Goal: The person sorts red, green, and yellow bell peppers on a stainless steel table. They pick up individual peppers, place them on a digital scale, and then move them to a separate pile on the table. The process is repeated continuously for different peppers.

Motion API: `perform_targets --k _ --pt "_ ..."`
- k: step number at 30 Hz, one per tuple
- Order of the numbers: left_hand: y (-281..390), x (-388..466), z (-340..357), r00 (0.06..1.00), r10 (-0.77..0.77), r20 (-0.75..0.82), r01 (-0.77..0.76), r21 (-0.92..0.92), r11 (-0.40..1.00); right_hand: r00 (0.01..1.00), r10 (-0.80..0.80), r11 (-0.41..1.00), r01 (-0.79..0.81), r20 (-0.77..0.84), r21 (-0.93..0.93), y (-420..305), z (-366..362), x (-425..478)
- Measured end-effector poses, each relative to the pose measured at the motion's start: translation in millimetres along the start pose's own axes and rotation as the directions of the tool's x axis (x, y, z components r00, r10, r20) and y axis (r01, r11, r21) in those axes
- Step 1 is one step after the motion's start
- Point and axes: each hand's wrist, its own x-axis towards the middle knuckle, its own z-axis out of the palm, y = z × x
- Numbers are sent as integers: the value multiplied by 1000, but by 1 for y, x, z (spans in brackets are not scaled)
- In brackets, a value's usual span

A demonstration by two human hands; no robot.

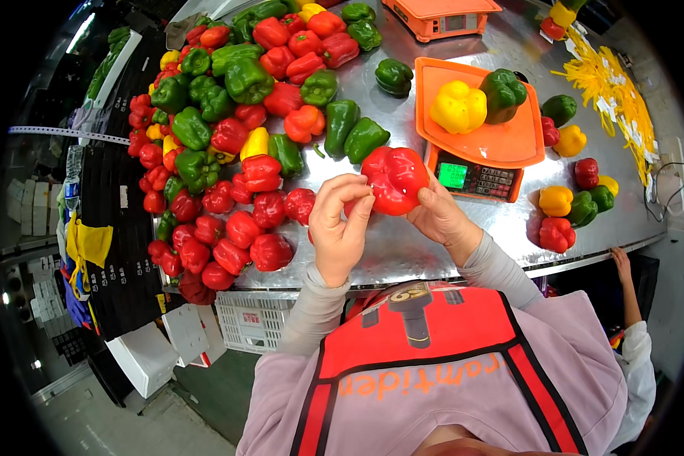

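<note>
My right hand (pixel 442 214) holds a red bell pepper (pixel 395 180) over the steel table. Beside the pepper's left side, my left hand (pixel 342 219) has its thumb and forefinger pinched together; whether something small is between them cannot be told. A yellow bell pepper (pixel 458 107) and a green bell pepper (pixel 502 96) lie on the orange pan (pixel 479 145) of a digital scale with a lit green display. Left of my hands is a large pile of red, green and yellow peppers (pixel 242 228). A single green pepper (pixel 394 77) lies left of the scale.
At the right are groups of mixed peppers (pixel 556 201) and a heap of yellow mesh bags or strips (pixel 615 91). A second orange scale (pixel 442 17) stands at the back. Below the table is a white plastic crate (pixel 251 322). Another person's hand (pixel 621 265) is by the right table edge.
</note>
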Motion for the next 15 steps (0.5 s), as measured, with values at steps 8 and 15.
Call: perform_targets --k 8,15 --pt "-4 9 -2 1000 22 22 -26 169 985 990 -62 995 52 -128 -85 3 -6 -2" --pt "5 21 14 996 69 57 -77 134 988 981 -125 917 58 -147 -394 -2 6 -2"
